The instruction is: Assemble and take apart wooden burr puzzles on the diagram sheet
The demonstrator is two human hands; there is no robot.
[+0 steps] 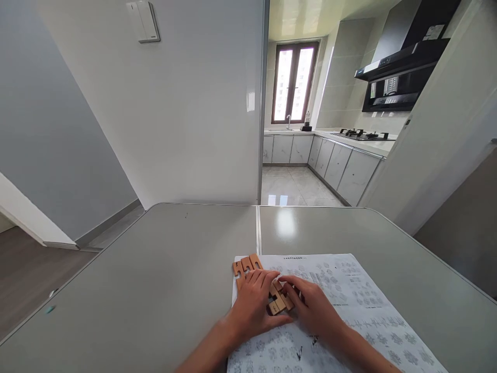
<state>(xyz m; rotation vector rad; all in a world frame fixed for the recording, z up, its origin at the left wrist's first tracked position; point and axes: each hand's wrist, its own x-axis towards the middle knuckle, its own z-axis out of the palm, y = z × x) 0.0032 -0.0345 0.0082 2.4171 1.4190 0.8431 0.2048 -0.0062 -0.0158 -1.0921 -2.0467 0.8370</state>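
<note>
Light wooden puzzle pieces (280, 299) lie on a printed instruction sheet (349, 290) on the grey table (155, 269). My left hand (254, 303) rests palm down over the left part of the pieces, fingers curled onto them. My right hand (310, 305) pinches the pieces from the right, thumb and fingertips pressed on the wood. Both hands hold the same small cluster between them. More notched wooden pieces (245, 267) lie just beyond my left fingers at the sheet's top left corner, free of both hands.
The table has a seam (257, 228) down its middle and rounded far corners. A white wall stands behind it, with a light switch (143, 20) high up. A kitchen doorway opens at the back right, with cabinets, a hob (363, 135) and a window.
</note>
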